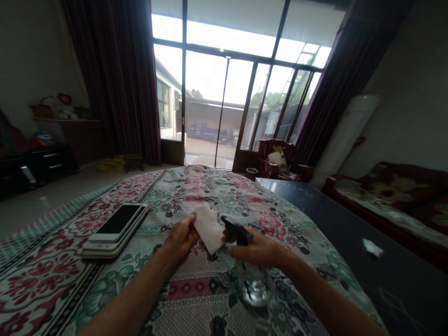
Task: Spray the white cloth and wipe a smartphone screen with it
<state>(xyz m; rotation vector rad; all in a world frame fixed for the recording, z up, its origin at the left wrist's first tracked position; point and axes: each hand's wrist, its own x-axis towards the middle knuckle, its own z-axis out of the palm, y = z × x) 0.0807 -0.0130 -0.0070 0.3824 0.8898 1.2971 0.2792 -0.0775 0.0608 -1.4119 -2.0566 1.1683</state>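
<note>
My left hand (184,234) is closed on the left edge of a folded white tissue (209,227), held just above the patterned tablecloth. My right hand (257,248) is wrapped round the neck of a clear spray bottle (254,287) with a black trigger head (236,228). The bottle's nozzle points to the left, over the tissue's right side. Liquid shows in the clear lower part of the bottle. To the left of my left hand lies a stack of several phones (117,226), the top one with its dark screen facing up.
A floral tablecloth (196,284) covers the table. A dark glossy table (336,238) adjoins on the right, with a crumpled white piece (373,248) on it. Beyond stand a wooden chair (278,158), a sofa (395,191) and glass doors (217,112) between dark curtains (115,79).
</note>
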